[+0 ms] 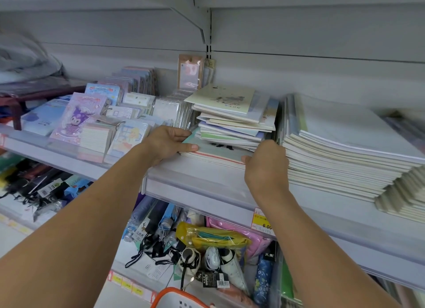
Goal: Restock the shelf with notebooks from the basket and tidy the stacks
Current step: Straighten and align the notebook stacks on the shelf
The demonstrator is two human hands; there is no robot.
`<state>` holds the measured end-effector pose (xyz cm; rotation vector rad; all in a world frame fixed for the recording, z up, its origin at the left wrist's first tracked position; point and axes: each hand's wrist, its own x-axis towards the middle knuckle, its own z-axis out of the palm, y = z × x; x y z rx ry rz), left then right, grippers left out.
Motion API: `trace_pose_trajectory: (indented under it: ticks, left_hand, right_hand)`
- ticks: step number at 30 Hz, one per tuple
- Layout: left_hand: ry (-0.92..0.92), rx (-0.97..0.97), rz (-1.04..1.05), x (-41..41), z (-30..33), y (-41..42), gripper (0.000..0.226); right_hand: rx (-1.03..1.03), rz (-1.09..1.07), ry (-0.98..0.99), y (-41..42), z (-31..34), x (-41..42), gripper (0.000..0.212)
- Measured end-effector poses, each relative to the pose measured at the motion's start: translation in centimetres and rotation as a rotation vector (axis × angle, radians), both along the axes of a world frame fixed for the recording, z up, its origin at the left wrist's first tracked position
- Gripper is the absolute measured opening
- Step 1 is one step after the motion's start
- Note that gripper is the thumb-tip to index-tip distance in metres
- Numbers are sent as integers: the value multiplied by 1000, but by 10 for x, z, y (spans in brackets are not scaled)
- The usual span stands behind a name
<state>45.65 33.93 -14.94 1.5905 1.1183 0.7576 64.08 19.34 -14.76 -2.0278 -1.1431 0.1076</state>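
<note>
**Both hands on the middle stack**

Head view: the left hand (169,142) reached to the shelf (207,185) and gripped the left edge of the lowest notebooks (213,152) in the middle stack (232,121), thumb on top of a grey-green cover and fingers curled along the side. The right hand (266,162) met the same low notebooks at their front right corner, thumb lying on the cover; its other fingers were bent and hidden behind the hand, so how firmly they held could not be told. The stack above leaned unevenly, covers fanned out of line, with a pale cream notebook on top. Just to its right stood a taller, wider pile (345,151) of white-edged notebooks, touching or nearly touching the right hand. To the left lay small notepads (96,123) and ring-bound cards in plastic wrap. Below the shelf edge hung a yellow price tag (262,222), and folded umbrellas (207,257) filled the lower shelf. An orange-rimmed basket (177,299) showed at the bottom edge of the frame
</note>
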Motion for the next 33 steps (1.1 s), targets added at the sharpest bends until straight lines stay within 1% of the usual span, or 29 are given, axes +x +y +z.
trace_pose_trajectory:
  ticks: [3,5,6,7,8,9,11,13,14,16,17,18,20,21,22,23,24,25,26,27,29,33]
  left_hand:
    - [2,2,6,-1,0,0,64]
    - [11,9,3,-1,2,-3,69]
    - [18,16,4,-1,3,-4,70]
    - [22,28,5,0,3,-5,69]
    - [26,44,7,1,3,-6,63]
    - [27,58,11,2,3,-8,57]
    - [35,86,12,3,3,-11,52]
    - [50,114,5,3,3,-11,52]
    - [63,126,-3,2,4,-11,54]
    - [91,135,-8,1,4,-12,59]
    - [110,139,-14,1,6,-14,63]
    - [129,155,-40,2,10,-17,65]
    - [162,218,-91,6,18,-24,68]
    - [163,259,-100,10,24,-27,74]
    - [140,293,-111,15,28,-28,77]
    - [101,304,-123,20,33,-30,80]
    - [58,288,-129,26,35,-30,86]
    - [15,260,-118,34,36,-31,94]
    - [-22,243,-87,41,34,-31,101]
    - [-54,238,-50,48,31,-31,105]
    - [-85,268,2,56,25,-28,104]
    - [35,331,-6,54,22,-18,119]
  right_hand:
    - [-63,32,29,2,1,3,45]
    - [-63,19,29,5,0,3,47]
    - [-48,7,36,5,0,2,45]
    - [-25,-2,38,6,0,1,37]
    - [-11,-8,27,5,1,-1,28]
    - [-5,-15,28,5,-1,-1,24]
    - [-13,-21,38,3,0,-2,21]
    - [-49,-20,44,3,3,-3,10]
    - [-78,-6,52,2,7,-4,17]
    - [-184,100,51,-7,20,-10,36]
    - [-209,166,11,-14,30,-13,38]
    - [-196,219,-43,-23,44,-15,34]
    - [-10,259,-158,-37,78,-16,32]
    - [73,246,-207,-37,96,-11,33]
    - [102,222,-214,-32,114,-5,39]
    - [70,215,-148,-25,130,0,50]
    - [-8,211,-22,-16,142,4,61]
    - [-90,207,111,-2,147,11,66]
    - [-159,197,182,10,149,16,71]
    - [-209,198,197,21,147,23,74]
    - [-245,189,190,38,139,35,69]
    - [-164,170,218,59,138,46,55]
